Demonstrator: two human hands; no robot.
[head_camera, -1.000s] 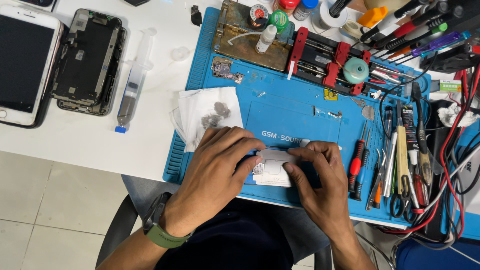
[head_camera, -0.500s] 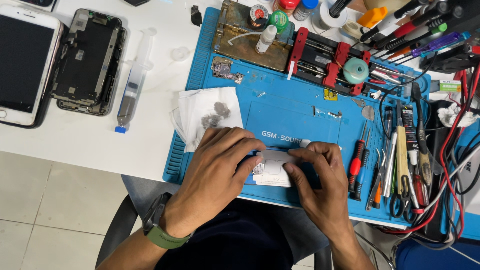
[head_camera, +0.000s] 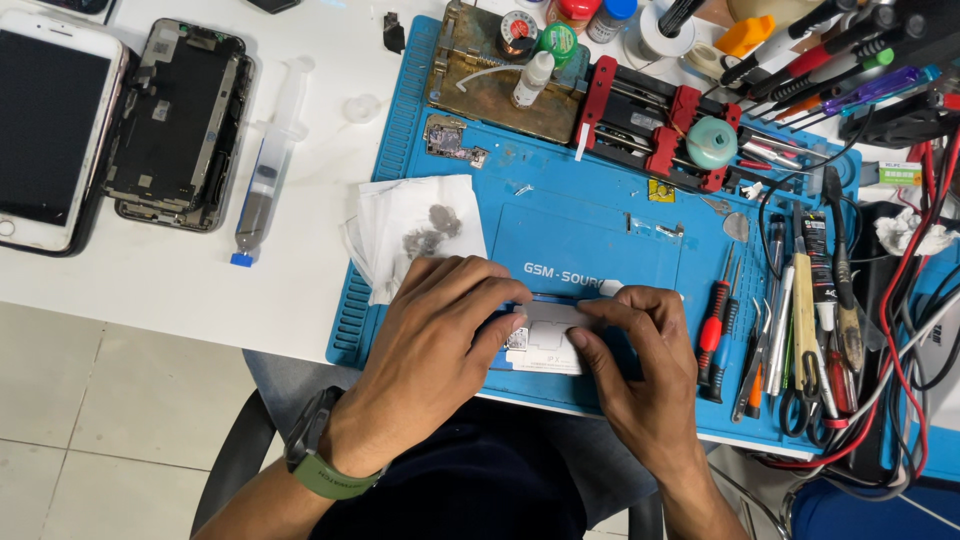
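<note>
1. Seen from above, a person sits at a white table (head_camera: 200, 290) with both hands resting on a blue work mat (head_camera: 590, 230).
2. The left hand (head_camera: 440, 335) lies flat, palm down, its fingers curled over the left edge of a small silvery-white rectangular plate (head_camera: 548, 345) and pressing it onto the mat.
3. The right hand (head_camera: 645, 355) meets it from the other side, thumb and forefinger closed on the plate's right edge; how firmly it pinches is hard to tell, as the fingers hide the contact.
4. The plate sits near the mat's front edge, between the two hands.
5. A green-banded watch (head_camera: 325, 465) circles the left wrist.
6. Just behind the left hand lies a crumpled white tissue (head_camera: 415, 235) with grey smudges.
7. To the right of the right hand, screwdrivers and tweezers (head_camera: 770, 320) lie in a row.
8. On the table to the left rest a syringe (head_camera: 265, 175), an opened phone body (head_camera: 180, 125) and a white phone (head_camera: 50, 130), side by side.
</note>
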